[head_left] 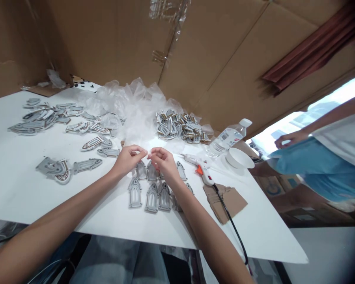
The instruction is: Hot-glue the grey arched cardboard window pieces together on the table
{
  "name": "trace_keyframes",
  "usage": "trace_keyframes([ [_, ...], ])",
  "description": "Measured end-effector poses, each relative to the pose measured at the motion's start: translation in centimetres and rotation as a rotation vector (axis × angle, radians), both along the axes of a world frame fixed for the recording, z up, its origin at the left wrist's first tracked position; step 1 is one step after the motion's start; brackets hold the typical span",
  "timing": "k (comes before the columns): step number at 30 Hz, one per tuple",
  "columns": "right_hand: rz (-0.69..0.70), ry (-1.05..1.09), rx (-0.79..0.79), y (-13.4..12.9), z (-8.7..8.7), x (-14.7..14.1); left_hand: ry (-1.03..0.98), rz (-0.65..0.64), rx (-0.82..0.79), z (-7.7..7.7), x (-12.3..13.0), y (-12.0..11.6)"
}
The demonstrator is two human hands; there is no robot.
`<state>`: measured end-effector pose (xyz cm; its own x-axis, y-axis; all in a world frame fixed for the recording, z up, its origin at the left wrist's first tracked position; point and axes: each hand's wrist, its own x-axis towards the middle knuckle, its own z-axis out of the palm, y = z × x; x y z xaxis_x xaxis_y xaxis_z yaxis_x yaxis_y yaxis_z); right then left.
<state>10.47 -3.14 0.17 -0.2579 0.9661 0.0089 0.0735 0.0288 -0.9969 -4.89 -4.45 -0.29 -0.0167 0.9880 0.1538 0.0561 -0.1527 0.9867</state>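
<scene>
My left hand (132, 158) and my right hand (162, 161) nearly meet over the white table (106, 213), each with thumb and fingers pinched together. Whatever lies between the fingertips is too small to make out. Under and in front of the hands, several grey arch-shaped pieces (135, 193) lie in two rows, some partly covered by my right hand and forearm. To the right of my right hand rests a white glue gun (206, 176) with an orange trigger, its black cord running off the table's front edge.
Grey pieces (35, 120) are spread at the left, with a heap (180, 127) behind the hands. Clear plastic bags (130, 104) lie at the back. A bottle (229, 138), white bowl (239, 158) and cardboard scrap (229, 201) are at the right. Beyond stands a person (328, 157).
</scene>
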Motion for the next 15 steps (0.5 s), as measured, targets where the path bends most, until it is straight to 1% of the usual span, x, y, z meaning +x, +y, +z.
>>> trace_keyframes([
  [5, -0.045, -0.02, -0.015, -0.04, 0.05, 0.15, 0.002, -0.04, 0.005, -0.27, 0.1, 0.02],
  [8, -0.05, -0.027, -0.006, 0.02, -0.03, 0.3, 0.008, -0.043, 0.002, -0.27, 0.14, 0.03],
  [15, -0.013, -0.043, 0.007, 0.14, -0.16, 0.46, 0.022, 0.04, -0.035, -0.47, 0.01, 0.24],
])
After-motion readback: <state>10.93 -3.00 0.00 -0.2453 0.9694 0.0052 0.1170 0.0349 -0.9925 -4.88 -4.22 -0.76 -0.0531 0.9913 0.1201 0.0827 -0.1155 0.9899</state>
